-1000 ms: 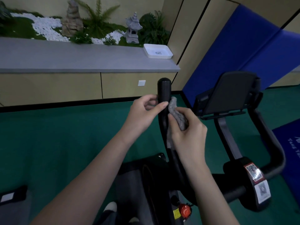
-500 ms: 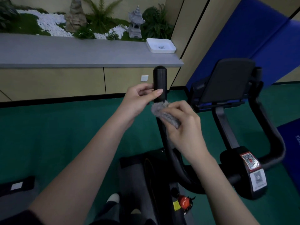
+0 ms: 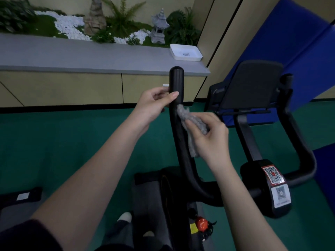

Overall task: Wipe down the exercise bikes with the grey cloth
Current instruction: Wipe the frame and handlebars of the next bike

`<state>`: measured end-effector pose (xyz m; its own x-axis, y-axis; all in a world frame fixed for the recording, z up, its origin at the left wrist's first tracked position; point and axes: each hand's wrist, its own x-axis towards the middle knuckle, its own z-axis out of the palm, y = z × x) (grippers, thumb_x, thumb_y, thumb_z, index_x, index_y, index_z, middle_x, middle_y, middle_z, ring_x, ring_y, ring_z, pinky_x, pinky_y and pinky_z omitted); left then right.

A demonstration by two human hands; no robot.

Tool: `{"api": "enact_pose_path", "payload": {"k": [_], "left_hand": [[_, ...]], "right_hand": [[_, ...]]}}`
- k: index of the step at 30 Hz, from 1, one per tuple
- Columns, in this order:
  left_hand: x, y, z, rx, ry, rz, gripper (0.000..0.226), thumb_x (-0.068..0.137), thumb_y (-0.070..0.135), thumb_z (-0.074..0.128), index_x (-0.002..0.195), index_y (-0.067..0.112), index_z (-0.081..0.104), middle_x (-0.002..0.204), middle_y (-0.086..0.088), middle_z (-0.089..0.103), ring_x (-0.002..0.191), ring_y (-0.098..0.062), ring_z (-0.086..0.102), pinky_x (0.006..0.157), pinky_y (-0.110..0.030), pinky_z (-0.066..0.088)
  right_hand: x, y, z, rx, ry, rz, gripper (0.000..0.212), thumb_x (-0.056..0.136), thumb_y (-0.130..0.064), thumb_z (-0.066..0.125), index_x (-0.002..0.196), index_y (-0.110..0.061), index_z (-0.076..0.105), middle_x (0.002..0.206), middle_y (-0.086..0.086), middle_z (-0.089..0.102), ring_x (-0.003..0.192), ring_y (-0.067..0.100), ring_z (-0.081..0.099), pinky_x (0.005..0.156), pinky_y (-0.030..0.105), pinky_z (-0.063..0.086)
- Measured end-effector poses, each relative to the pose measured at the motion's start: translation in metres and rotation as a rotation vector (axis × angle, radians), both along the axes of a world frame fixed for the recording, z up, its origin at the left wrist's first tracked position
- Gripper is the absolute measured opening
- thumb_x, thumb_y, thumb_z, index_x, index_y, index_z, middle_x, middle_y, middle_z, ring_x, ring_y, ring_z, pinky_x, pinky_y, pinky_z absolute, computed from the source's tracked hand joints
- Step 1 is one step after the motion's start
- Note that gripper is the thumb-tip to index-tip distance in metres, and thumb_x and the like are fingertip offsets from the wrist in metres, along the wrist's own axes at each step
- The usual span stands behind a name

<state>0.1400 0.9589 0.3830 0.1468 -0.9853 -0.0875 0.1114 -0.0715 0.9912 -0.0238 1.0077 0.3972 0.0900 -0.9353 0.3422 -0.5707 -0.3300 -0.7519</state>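
— Where is the grey cloth?
— The right hand pinches it in curled fingers, pressed against the bike's black bar.
— And the left hand?
— Its fingers wrap the black bar higher up. Below lies the green floor.

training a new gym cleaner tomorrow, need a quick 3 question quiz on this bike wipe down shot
1. True or false: the grey cloth is held in the left hand.
2. Where does the cloth touch the black handlebar? A) on its rounded tip B) on its shaft, just below the left hand C) at its bottom bend
3. Fill in: the white tray rests on the grey ____.

Key
1. False: the right hand holds it, and the left hand grips the handlebar.
2. B
3. counter
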Motion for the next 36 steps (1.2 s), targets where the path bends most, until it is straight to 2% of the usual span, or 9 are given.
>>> {"api": "enact_pose_path", "payload": {"k": [5,8,14,17,21,27,31,34,36], "left_hand": [[-0.003,0.001,0.0,-0.022,-0.018,0.036,0.022,0.086,0.024,0.068,0.106,0.016,0.064,0.091,-0.002,0.062,0.072,-0.004,0.058,0.067,-0.014,0.047],[-0.005,0.0,0.0,-0.048,-0.029,0.03,0.021,0.087,0.021,0.066,0.107,0.013,0.064,0.089,-0.003,0.063,0.074,-0.007,0.058,0.066,-0.012,0.048],[0.001,-0.003,0.001,-0.059,-0.057,-0.013,0.02,0.087,0.02,0.067,0.104,0.01,0.065,0.084,0.001,0.064,0.067,0.001,0.059,0.063,-0.009,0.047],[0.007,-0.005,0.0,-0.07,-0.04,-0.056,0.012,0.085,0.022,0.069,0.096,0.021,0.064,0.083,0.004,0.064,0.067,0.007,0.06,0.065,-0.009,0.047],[0.012,-0.011,-0.004,-0.082,-0.035,-0.121,0.013,0.084,0.025,0.07,0.094,0.028,0.062,0.076,0.011,0.062,0.071,0.007,0.06,0.071,-0.014,0.049],[0.018,-0.014,-0.005,-0.143,-0.044,-0.197,0.015,0.084,0.023,0.07,0.096,0.026,0.061,0.079,0.005,0.062,0.071,0.005,0.062,0.066,-0.009,0.05],[0.026,-0.025,-0.004,-0.144,-0.088,-0.289,0.024,0.082,0.025,0.072,0.102,0.02,0.061,0.078,0.008,0.062,0.072,0.0,0.061,0.071,-0.013,0.05],[0.031,-0.033,-0.004,-0.119,-0.082,-0.382,0.037,0.082,0.031,0.071,0.115,0.019,0.058,0.074,0.017,0.062,0.075,0.003,0.061,0.08,-0.014,0.047],[0.033,-0.038,-0.003,-0.094,-0.053,-0.483,0.029,0.084,0.032,0.068,0.112,0.026,0.06,0.084,0.018,0.065,0.086,0.004,0.062,0.089,-0.02,0.045]], "right_hand": [[-0.011,0.007,-0.005,0.074,-0.022,0.011,0.01,0.085,-0.016,0.07,0.094,-0.018,0.073,0.091,-0.007,0.07,0.086,-0.002,0.061,0.077,0.006,0.043],[0.0,-0.005,-0.006,0.151,-0.164,-0.073,0.011,0.087,-0.017,0.066,0.087,-0.028,0.071,0.081,-0.014,0.07,0.08,0.0,0.065,0.076,0.018,0.05],[0.021,-0.029,-0.015,0.327,-0.415,-0.126,0.016,0.092,-0.014,0.058,0.101,-0.016,0.072,0.091,0.005,0.074,0.092,0.023,0.069,0.09,0.047,0.053],[0.019,-0.03,-0.024,0.423,-0.452,-0.038,0.02,0.097,-0.015,0.05,0.107,-0.015,0.068,0.096,0.008,0.073,0.092,0.023,0.069,0.086,0.041,0.054],[0.013,-0.036,-0.026,0.625,-0.635,0.017,0.022,0.1,-0.015,0.046,0.096,-0.008,0.067,0.08,0.01,0.073,0.065,0.018,0.068,0.056,0.025,0.054],[0.022,-0.049,-0.009,0.915,-0.796,0.08,0.023,0.093,-0.011,0.05,0.103,-0.002,0.069,0.091,0.017,0.072,0.074,0.023,0.07,0.071,0.034,0.06],[0.017,-0.038,0.006,0.882,-0.469,-0.039,0.026,0.093,-0.015,0.054,0.108,0.004,0.066,0.106,0.027,0.068,0.097,0.037,0.065,0.092,0.05,0.05],[0.023,-0.017,0.019,0.658,0.047,-0.236,0.017,0.097,-0.022,0.052,0.099,-0.012,0.066,0.092,0.011,0.071,0.089,0.022,0.064,0.082,0.04,0.049],[0.038,0.003,0.02,0.485,0.207,-0.406,0.009,0.093,-0.031,0.057,0.098,-0.023,0.057,0.077,-0.002,0.065,0.074,0.016,0.061,0.065,0.026,0.045]]}}
